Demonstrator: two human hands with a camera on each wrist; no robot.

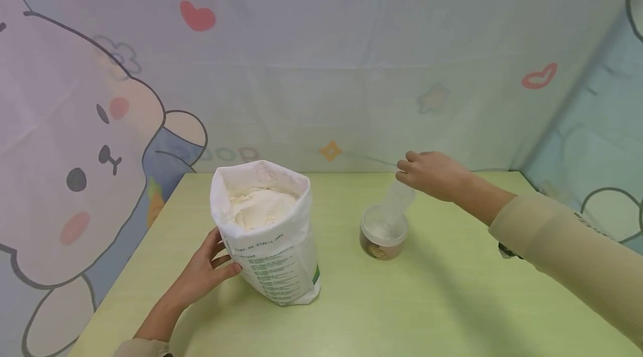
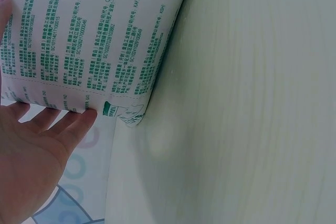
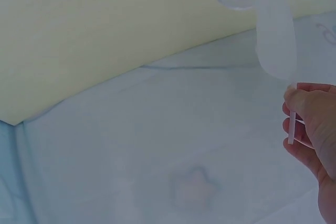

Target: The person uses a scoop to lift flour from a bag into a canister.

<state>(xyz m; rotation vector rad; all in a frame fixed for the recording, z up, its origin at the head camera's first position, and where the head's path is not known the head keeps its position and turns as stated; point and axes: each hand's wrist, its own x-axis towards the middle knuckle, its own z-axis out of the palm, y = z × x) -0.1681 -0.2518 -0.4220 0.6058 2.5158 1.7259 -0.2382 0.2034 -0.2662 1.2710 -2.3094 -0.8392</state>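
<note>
An open white bag (image 1: 281,251) of pale flour-like powder (image 1: 263,207) stands on the table, with green print on its side. My left hand (image 1: 203,270) holds its left side, the thumb on the front face and the fingers along the side. In the left wrist view, the fingers of that hand (image 2: 37,150) touch the bag (image 2: 100,40) near a side edge. By its thin handle, my right hand (image 1: 434,175) pinches a translucent white plastic scoop (image 1: 398,199). The scoop (image 3: 276,30) tilts down into the mouth of a clear tub (image 1: 384,248) with a brown label.
The pale green-yellow table (image 1: 351,312) carries the bag at left and the tub to its right. Behind it hangs a printed cloth backdrop (image 1: 321,78), which also covers the sides. The table's back edge lies just past the tub.
</note>
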